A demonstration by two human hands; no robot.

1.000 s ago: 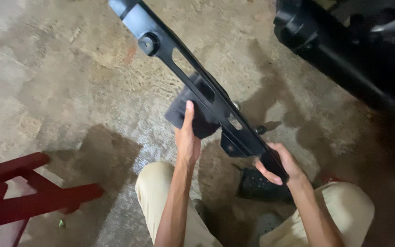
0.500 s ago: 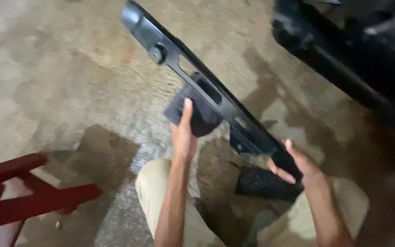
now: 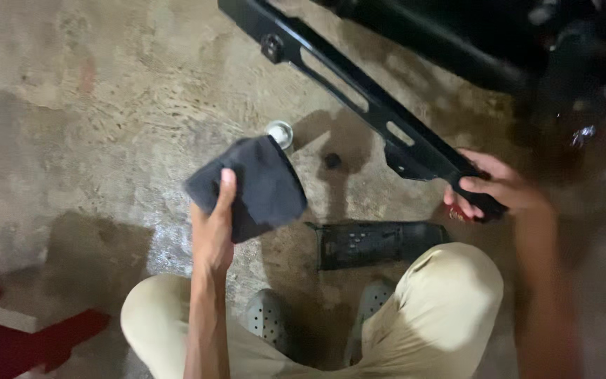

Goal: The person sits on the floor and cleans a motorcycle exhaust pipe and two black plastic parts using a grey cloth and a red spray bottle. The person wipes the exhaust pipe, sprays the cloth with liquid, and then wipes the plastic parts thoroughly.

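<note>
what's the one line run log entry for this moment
left hand: holds dark cloth | right hand: grips end of long black panel | floor: black ribbed part, small round tin

A small round metal cap [image 3: 279, 132] is sitting on the stained concrete floor [image 3: 92, 126], with a little dark knob [image 3: 332, 161] lying near it. A black ribbed plastic panel [image 3: 376, 243] is resting flat, and a red stool frame [image 3: 15, 337] is showing at the lower corner
</note>
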